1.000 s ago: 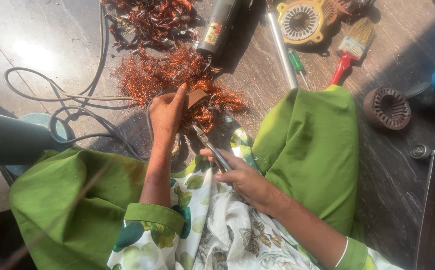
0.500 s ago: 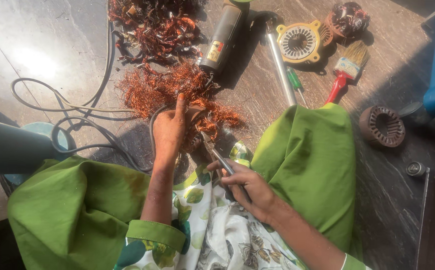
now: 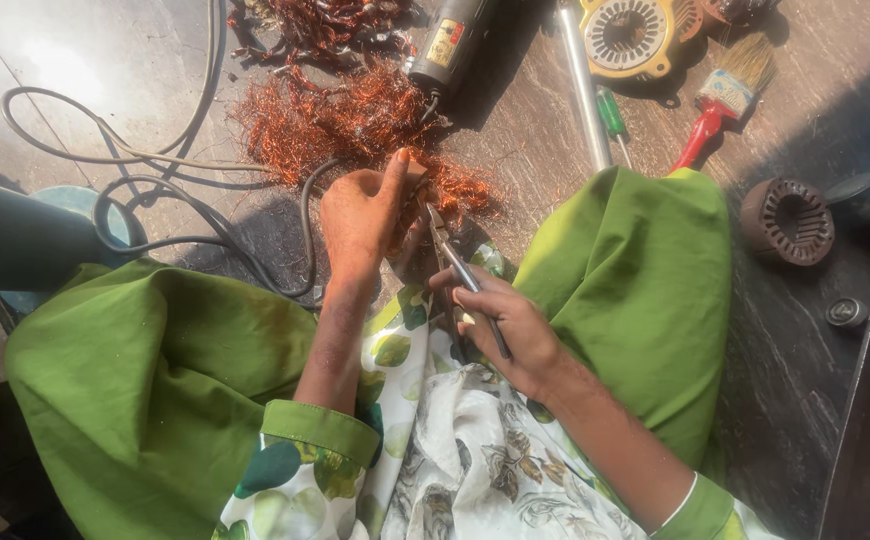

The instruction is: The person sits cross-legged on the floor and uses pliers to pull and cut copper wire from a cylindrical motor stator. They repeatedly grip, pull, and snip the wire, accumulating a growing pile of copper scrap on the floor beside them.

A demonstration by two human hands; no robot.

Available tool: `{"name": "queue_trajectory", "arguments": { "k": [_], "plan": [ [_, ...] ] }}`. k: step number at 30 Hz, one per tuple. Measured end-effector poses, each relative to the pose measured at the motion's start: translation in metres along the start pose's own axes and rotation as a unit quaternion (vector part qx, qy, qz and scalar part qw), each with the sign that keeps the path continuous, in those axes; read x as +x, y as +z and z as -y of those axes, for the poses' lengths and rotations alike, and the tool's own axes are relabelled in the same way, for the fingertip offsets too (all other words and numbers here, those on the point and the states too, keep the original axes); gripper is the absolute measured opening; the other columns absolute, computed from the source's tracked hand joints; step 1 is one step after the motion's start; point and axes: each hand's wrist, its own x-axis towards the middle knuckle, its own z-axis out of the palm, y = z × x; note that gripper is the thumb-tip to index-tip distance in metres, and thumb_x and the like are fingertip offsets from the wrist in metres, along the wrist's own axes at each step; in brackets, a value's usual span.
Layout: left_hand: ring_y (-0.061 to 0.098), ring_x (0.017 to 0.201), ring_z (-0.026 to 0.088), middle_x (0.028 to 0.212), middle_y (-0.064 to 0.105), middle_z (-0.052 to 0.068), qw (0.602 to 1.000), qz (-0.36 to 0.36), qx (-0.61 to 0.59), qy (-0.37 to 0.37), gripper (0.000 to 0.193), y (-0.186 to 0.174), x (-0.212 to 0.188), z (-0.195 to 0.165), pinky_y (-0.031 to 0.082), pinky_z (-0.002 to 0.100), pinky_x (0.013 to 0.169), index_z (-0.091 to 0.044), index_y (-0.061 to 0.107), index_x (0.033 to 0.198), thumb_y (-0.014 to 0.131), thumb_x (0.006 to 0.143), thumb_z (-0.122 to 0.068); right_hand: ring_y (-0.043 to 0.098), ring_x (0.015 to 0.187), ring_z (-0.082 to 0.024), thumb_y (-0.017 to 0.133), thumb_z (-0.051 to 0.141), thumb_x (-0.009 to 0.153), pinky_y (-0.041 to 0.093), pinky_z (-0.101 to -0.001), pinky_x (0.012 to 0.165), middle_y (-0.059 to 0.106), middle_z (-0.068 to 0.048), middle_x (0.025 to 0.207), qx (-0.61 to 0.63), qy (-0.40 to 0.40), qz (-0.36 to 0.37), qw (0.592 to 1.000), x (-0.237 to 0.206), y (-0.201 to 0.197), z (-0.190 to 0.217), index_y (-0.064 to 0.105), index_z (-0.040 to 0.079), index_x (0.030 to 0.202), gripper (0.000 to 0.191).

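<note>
Dark stone floor [image 3: 555, 150] strewn with tangled copper wire [image 3: 355, 120], black cable [image 3: 155, 200], power tool [image 3: 450, 45], red-handled brush [image 3: 720, 105]. Left hand [image 3: 360, 215] pinched shut on a small wire-wound piece, hard to make out. Right hand [image 3: 505, 335] clenched around pliers [image 3: 460, 275], tips at that piece, over the lap.

A pair of metal pliers [image 3: 465, 285] lies slanted at the middle of the frame, handles lower right, nose up-left. The nose meets a tangle of thin copper wire [image 3: 355, 120], orange-red and loose, spread across the upper centre.
</note>
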Motion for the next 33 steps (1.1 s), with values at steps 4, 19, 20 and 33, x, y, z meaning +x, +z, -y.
{"name": "queue_trajectory", "arguments": {
  "k": [4,19,20,33],
  "plan": [
    [0.073,0.061,0.023,0.062,0.071,0.015,0.999,-0.017,0.014,0.03,0.062,0.002,-0.007,-0.002,0.056,0.038,0.065,-0.004,0.079,0.091,0.065,0.086,-0.065,0.052,0.09,-0.005,0.051,0.015,0.102,0.049,-0.0268,0.077,0.052,0.003,0.097,-0.011,0.011,-0.027,1.0,0.004,0.005,0.0,0.065,0.011,0.121,0.024],
    [0.074,0.07,0.017,0.079,0.079,0.011,0.989,-0.092,-0.075,0.087,0.051,0.018,-0.001,0.021,0.056,0.034,0.069,-0.004,0.081,0.096,0.067,0.093,-0.053,0.062,0.118,-0.019,0.049,0.016,0.099,0.058,-0.0438,0.088,0.061,-0.005,0.123,-0.041,0.046,-0.02,0.998,0.008,0.008,0.017,0.061,0.009,0.125,0.029],
    [0.074,0.069,0.017,0.078,0.079,0.01,0.99,-0.078,-0.081,0.084,0.051,0.018,0.0,0.021,0.056,0.034,0.068,-0.005,0.081,0.096,0.066,0.093,-0.053,0.062,0.119,-0.019,0.048,0.016,0.1,0.057,-0.0438,0.089,0.061,-0.005,0.123,-0.037,0.054,-0.018,0.998,0.008,0.007,0.016,0.06,0.009,0.124,0.028],
    [0.073,0.064,0.014,0.074,0.079,0.007,0.991,-0.06,-0.095,0.066,0.052,0.014,0.002,0.017,0.056,0.031,0.065,-0.007,0.082,0.093,0.066,0.092,-0.056,0.057,0.111,-0.015,0.049,0.021,0.1,0.047,-0.0371,0.094,0.062,-0.006,0.119,-0.159,0.017,-0.018,0.987,0.001,0.008,0.005,0.061,0.013,0.126,0.029]
  ]
}}
